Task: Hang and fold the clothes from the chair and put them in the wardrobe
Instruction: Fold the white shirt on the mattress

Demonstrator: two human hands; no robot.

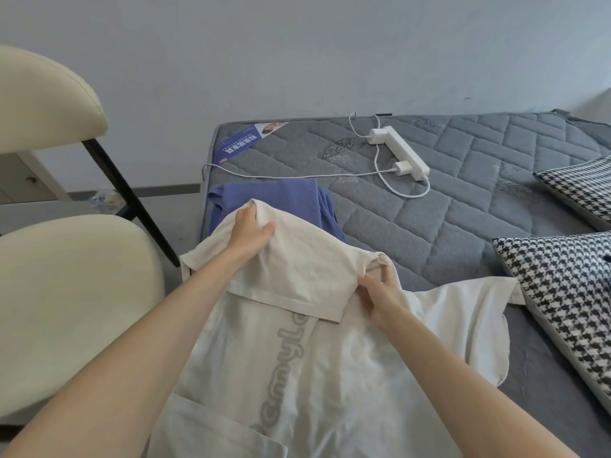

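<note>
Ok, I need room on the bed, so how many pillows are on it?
2: a far pillow at the right edge, and a near pillow in front of it. More could lie out of view.

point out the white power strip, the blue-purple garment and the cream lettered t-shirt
white plastic power strip [400, 153]: head view, top face
blue-purple fabric garment [264, 198]: head view, flat upper part
cream t-shirt with grey lettering [238, 358]: head view, body beside lettering

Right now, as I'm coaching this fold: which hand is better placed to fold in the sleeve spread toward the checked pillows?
Probably the right hand: it holds the shirt beside that sleeve, while the left hand grips it on the opposite side.
</note>
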